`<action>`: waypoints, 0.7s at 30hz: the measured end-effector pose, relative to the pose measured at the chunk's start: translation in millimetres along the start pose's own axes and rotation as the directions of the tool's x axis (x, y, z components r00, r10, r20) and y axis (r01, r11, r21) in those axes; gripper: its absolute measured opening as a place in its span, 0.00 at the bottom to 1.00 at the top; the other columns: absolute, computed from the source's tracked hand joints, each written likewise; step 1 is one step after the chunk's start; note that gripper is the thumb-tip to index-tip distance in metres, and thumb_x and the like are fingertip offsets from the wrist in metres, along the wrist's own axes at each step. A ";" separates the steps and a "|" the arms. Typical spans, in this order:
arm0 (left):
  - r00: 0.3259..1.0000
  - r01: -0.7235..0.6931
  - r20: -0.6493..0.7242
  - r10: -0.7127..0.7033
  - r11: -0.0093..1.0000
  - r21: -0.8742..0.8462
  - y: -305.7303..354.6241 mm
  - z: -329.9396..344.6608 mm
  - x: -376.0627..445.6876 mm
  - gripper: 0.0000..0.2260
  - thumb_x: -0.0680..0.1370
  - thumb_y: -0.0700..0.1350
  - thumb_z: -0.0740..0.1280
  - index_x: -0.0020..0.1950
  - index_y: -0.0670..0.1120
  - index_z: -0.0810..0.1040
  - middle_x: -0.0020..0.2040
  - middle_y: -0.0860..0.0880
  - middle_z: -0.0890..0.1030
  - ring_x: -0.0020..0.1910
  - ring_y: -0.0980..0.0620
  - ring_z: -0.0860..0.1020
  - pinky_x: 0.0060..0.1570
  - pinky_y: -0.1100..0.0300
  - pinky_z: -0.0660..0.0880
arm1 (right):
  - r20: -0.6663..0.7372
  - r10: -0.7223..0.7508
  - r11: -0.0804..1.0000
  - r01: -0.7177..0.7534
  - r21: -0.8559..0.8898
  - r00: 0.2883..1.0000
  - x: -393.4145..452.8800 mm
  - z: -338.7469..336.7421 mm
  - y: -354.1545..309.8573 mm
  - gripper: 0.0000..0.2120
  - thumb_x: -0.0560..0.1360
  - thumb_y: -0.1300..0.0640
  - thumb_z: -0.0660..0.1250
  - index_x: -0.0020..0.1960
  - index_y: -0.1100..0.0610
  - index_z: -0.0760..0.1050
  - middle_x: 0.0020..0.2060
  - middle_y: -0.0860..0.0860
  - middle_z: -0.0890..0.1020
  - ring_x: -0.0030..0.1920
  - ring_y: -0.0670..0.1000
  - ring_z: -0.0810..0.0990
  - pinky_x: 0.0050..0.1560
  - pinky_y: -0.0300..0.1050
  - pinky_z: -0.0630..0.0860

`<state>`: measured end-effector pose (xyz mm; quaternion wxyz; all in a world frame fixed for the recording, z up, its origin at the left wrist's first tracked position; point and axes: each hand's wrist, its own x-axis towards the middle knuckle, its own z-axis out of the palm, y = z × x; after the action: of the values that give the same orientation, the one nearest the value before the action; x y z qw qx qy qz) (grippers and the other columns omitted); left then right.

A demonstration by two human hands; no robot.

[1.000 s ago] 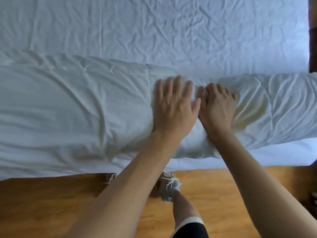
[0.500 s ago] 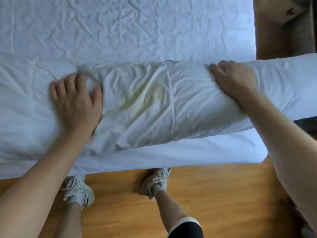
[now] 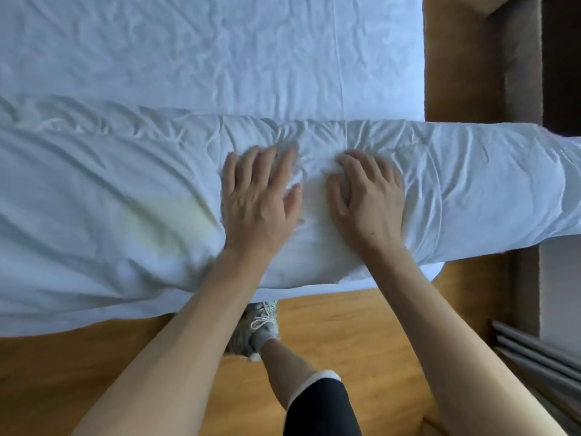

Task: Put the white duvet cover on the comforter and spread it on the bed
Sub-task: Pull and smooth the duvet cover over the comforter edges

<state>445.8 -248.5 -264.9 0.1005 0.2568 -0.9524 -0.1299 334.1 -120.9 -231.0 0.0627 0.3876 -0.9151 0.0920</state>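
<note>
Head view: left hand flat, right hand half-curled, pressing the rolled comforter on the bed — spreading not yet done.

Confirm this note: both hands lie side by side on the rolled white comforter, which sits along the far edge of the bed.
Not quite. The head view shows the left hand and right hand side by side on the rolled white comforter, but it sits along the near edge of the bed, by the person's feet.

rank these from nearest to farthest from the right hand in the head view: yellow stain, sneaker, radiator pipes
From the right hand:
1. Sneaker, on the floor below it, to the left.
2. Yellow stain, on the comforter past the left hand.
3. Radiator pipes, lower right corner.
</note>
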 end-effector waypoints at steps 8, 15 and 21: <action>0.998 -0.007 -0.065 0.012 0.997 0.077 -3.7 21.4 3.5 0.21 0.81 0.50 0.55 0.71 0.45 0.71 0.69 0.45 0.74 0.69 0.43 0.70 0.71 0.44 0.60 | 0.271 0.304 0.948 -0.263 -0.176 0.913 51.3 -30.0 183.4 0.27 0.76 0.43 0.47 0.63 0.55 0.75 0.62 0.57 0.78 0.63 0.61 0.72 0.68 0.57 0.65; 0.967 0.233 -0.140 -0.214 0.963 0.139 32.0 17.7 7.6 0.18 0.82 0.47 0.54 0.69 0.46 0.73 0.70 0.47 0.72 0.71 0.44 0.67 0.73 0.46 0.54 | 0.107 0.135 0.988 -0.141 0.058 0.985 3.3 4.7 197.6 0.23 0.81 0.52 0.50 0.71 0.57 0.70 0.70 0.57 0.71 0.72 0.59 0.66 0.73 0.57 0.56; 0.842 0.523 -0.151 -0.517 0.852 -0.001 163.6 32.5 31.4 0.23 0.78 0.61 0.58 0.69 0.51 0.74 0.73 0.47 0.69 0.75 0.42 0.61 0.73 0.40 0.50 | 0.157 -0.494 0.842 0.426 0.331 0.855 21.8 -4.7 206.8 0.25 0.80 0.47 0.51 0.73 0.56 0.67 0.71 0.58 0.69 0.72 0.59 0.66 0.72 0.57 0.60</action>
<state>335.0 -121.8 -242.8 0.1255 0.5161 -0.8396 -0.1139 170.1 6.0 -247.2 -0.0826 0.6102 -0.7720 0.1576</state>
